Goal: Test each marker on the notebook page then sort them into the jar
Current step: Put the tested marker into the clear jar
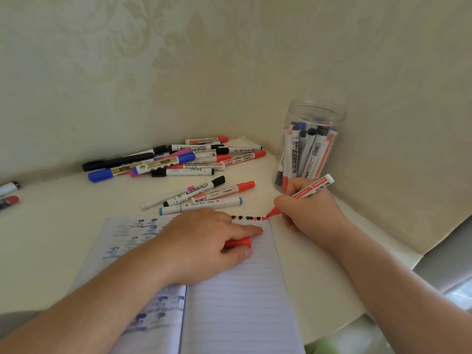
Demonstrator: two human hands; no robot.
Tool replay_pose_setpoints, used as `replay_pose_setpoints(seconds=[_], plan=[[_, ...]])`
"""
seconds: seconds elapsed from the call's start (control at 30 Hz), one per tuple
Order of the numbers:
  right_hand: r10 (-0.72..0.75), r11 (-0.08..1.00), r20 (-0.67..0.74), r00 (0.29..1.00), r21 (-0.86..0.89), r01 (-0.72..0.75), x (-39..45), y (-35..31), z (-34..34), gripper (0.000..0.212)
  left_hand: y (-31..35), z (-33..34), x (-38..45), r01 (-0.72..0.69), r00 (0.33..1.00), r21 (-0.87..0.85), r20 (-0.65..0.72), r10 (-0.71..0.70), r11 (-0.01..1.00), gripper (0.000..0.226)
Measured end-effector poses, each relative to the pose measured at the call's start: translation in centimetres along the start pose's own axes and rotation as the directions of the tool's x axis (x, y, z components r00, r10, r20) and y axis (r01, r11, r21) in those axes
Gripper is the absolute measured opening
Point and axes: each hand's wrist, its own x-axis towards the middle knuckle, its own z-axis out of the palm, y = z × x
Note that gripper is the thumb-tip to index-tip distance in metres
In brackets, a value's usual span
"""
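A person's right hand (304, 208), right of centre in the frame, pinched a red marker (313, 188) in a writing grip, its tip touching the top right corner of the notebook page (245, 290) at the end of a row of dots (249, 218). The left hand (204, 241), at centre, rested on the page with its fingers curled over the red cap (238, 243), pinning it and the notebook to the counter (51, 238). The step in hand appeared to be the test mark itself. Next, by that reading, the cap would need to go back on the tip, and the marker would need carrying to the jar (310, 141) standing upright just beyond the right hand, in the corner at centre right, already partly filled. A pile of markers (173, 159) lay farther up the counter at upper centre, with four loose markers (201, 198) just above the left hand, apparently untested; the task looked well short of finished.
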Motion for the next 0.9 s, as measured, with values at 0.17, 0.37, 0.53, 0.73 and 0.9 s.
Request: replay_pose_setpoints(seconds=[0.17, 0.37, 0.53, 0.73, 0.9], plan=[[-0.028, 0.998, 0.01, 1.0, -0.048, 0.028, -0.1, 0.0, 0.1, 0.026, 0.1, -0.1, 0.0, 0.008, 1.0, 0.014, 0.015, -0.008, 1.0, 0.048], [-0.018, 1.0, 0.0, 1.0, -0.003, 0.018, 0.1, 0.1, 0.0, 0.027, 0.2, -0.3, -0.1, 0.009, 1.0, 0.016, 0.025, -0.01, 1.0, 0.049], [-0.02, 1.0, 0.013, 1.0, 0.0, 0.02, 0.1, 0.3, 0.1, 0.029, 0.2, -0.3, -0.1, 0.0, 1.0, 0.018, 0.019, 0.0, 1.0, 0.048], [0.007, 0.934, 0.003, 1.0, 0.357, -0.007, 1.2, 0.7, -0.7, 0.034, -1.0, 0.1, -0.4, 0.021, 0.998, -0.175, -0.063, -0.032, 0.984, 0.054], [-0.164, 0.785, 0.239, 0.957, 0.62, -0.02, -0.5, 0.1, -2.3, 0.024, -1.5, 0.1, -0.7, 0.053, 0.979, -0.382, -0.162, -0.123, 0.923, 0.05]])
